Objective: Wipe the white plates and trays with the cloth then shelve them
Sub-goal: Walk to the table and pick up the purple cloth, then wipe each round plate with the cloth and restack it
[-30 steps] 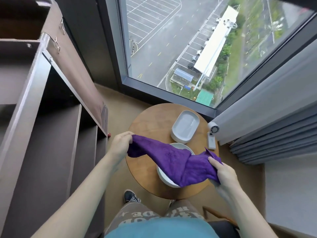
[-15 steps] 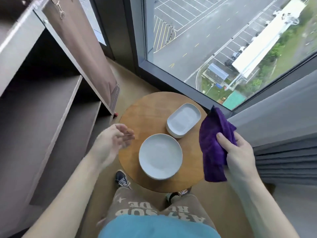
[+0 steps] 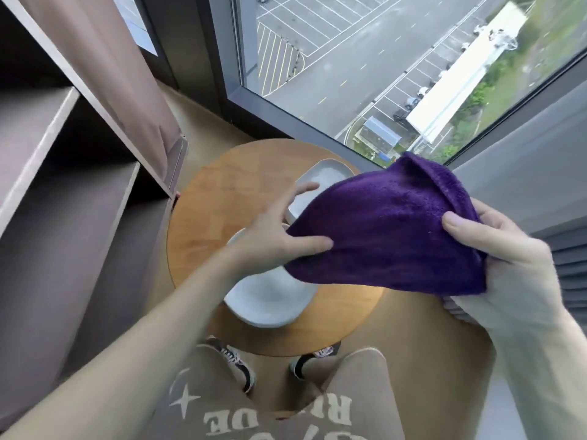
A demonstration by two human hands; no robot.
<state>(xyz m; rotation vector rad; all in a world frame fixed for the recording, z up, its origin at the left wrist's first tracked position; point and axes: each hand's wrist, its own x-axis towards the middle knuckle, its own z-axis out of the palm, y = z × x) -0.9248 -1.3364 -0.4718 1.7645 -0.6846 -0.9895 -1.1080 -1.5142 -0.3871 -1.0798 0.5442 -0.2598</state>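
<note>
A person's two hands hold a purple cloth (image 3: 387,236) stretched between them in the air above a round wooden table (image 3: 206,217). The left hand (image 3: 276,239) pinches the cloth's left end, thumb pressed flat on top and one finger pointing straight out above it; the remaining fingers are hidden behind the fabric. The right hand (image 3: 508,258) grips the right end, thumb on top and curled fingers bunching the fabric from below. The hands are well apart, and the cloth's long axis runs left to right between them, its upper edge humped into a fold toward the window (image 3: 381,58). Beneath the cloth, a round white plate (image 3: 270,300) lies flat near the table's near edge, its far side covered by the left hand and the cloth. A white oblong tray (image 3: 320,174) sits toward the table's far edge, long axis slanting from near left to far right, mostly screened by the cloth. Brown open shelves (image 3: 63,185) stand to the table's left, grey curtains (image 3: 524,154) hang on the right, and the window overlooks a car park far below. The floor is tan.
</note>
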